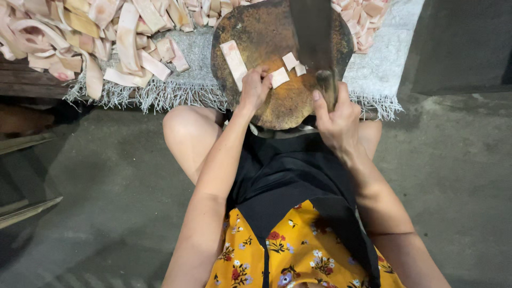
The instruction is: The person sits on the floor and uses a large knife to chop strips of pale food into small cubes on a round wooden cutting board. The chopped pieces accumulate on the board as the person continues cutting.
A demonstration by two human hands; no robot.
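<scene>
Cutting pale strips into small squares on a round block.

A woven mat (384, 69) bears a heap of pale strips (106, 37). Nearer, the worn round chopping block (266, 48) rests against the knees. The right hand (336, 120) is clenched on a broad cleaver (314, 37), blade up. The left hand (255, 88) pinches a strip piece (279, 78) flat. The next chop, I'd judge, needs fingers tucked clear.

We count one round chopping block (266, 40), one cleaver (314, 37), one long strip (234, 61) and three small cut pieces (290, 61).
</scene>
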